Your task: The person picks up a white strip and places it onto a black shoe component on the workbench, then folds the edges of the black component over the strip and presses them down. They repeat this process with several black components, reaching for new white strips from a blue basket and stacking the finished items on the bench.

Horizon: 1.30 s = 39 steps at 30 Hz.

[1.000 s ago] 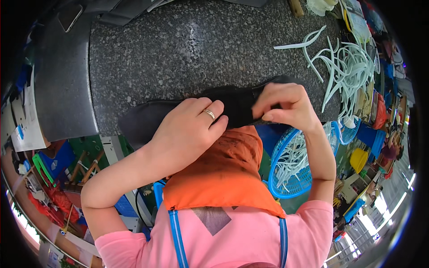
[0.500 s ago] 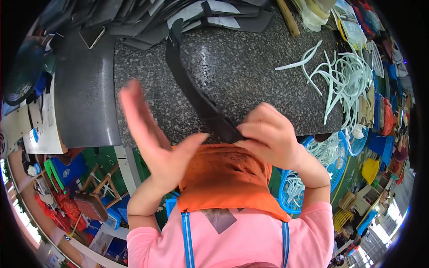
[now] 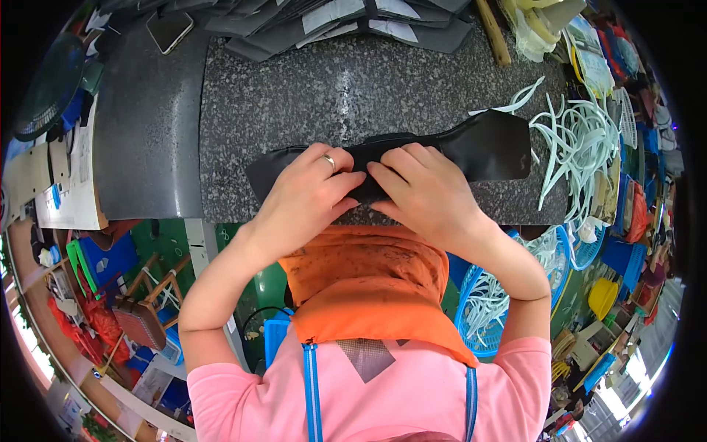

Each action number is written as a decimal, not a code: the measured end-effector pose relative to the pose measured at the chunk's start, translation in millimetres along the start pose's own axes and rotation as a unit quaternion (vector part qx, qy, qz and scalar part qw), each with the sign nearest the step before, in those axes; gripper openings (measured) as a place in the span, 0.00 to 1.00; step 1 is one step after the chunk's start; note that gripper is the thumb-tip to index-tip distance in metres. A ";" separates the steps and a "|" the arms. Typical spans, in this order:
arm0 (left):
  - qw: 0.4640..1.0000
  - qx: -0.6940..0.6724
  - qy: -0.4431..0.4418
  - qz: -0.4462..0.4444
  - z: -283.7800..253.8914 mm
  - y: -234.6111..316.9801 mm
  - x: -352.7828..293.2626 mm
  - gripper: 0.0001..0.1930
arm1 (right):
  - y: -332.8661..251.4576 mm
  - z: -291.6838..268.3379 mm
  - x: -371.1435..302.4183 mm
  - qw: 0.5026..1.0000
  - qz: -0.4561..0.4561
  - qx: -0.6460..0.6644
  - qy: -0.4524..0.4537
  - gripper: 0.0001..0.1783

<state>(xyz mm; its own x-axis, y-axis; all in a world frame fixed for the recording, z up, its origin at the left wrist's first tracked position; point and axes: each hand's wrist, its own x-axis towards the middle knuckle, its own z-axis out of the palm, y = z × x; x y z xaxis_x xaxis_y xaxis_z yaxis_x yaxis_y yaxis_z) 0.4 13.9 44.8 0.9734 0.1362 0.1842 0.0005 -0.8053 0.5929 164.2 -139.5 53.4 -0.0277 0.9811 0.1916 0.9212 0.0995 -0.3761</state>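
Note:
A long black strip of leather-like material (image 3: 490, 147) lies crosswise near the front edge of the speckled stone slab (image 3: 294, 103). Its wide right end flares out flat, while its left end shows beyond my left hand. My left hand (image 3: 313, 188), with a ring on one finger, grips the strip's middle, fingers curled over the near edge. Close beside it, my right hand (image 3: 423, 184) pinches the same strip with bent fingers and thumb. A small gap separates the two hands. What lies beneath my fingertips is hidden.
Stacked dark flat pieces (image 3: 353, 26) line the back of the slab, with a wooden stick (image 3: 493, 33) to their right. Pale strips (image 3: 578, 147) lie heaped at right. A phone (image 3: 169, 33) rests far left. A blue basket (image 3: 471, 324) stands below the right edge.
The strip has turned from upright to lying crosswise. My left hand, open and off the strip before, has come in and taken hold of it; my right hand still grips it.

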 end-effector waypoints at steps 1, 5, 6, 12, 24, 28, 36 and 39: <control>0.999 -0.011 -0.033 0.018 -2.1 -2.9 2.8 0.18 | -0.2 1.8 1.4 1.000 0.002 -0.003 0.005 0.19; 0.998 -0.036 -0.040 0.031 -5.6 -9.0 6.6 0.19 | -3.7 2.3 2.4 1.000 0.015 -0.008 0.022 0.16; 0.997 -0.044 -0.051 0.033 -7.3 -11.4 7.4 0.18 | -3.7 3.2 2.3 1.000 0.015 -0.007 0.021 0.16; 0.995 -0.043 -0.071 0.048 -8.1 -14.8 9.4 0.18 | -7.2 11.3 0.0 0.994 -0.047 -0.096 0.015 0.09; 0.968 0.141 -0.136 0.158 -23.6 -20.3 -32.0 0.25 | 3.9 -15.4 -13.0 0.984 -0.009 0.171 -0.053 0.24; 0.997 0.024 -0.066 -0.018 -0.5 15.2 -4.0 0.26 | -5.6 -32.1 -2.6 0.963 0.101 0.251 -0.011 0.28; 0.992 -0.120 -0.035 0.034 26.4 -8.2 19.0 0.18 | 26.2 -30.7 -8.2 0.990 0.036 0.125 -0.054 0.09; 0.990 -0.104 -0.029 0.090 27.1 -13.0 20.1 0.19 | 34.6 -28.4 -5.3 0.983 0.027 0.173 -0.047 0.03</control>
<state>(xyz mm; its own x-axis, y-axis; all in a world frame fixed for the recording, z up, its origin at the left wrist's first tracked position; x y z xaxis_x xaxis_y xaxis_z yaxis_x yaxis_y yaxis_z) 26.2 11.6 19.6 0.9647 -0.0368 0.2609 -0.2163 -0.6764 0.7040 207.3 -146.0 65.2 -0.0322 0.9959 0.0844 0.7359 0.0808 -0.6723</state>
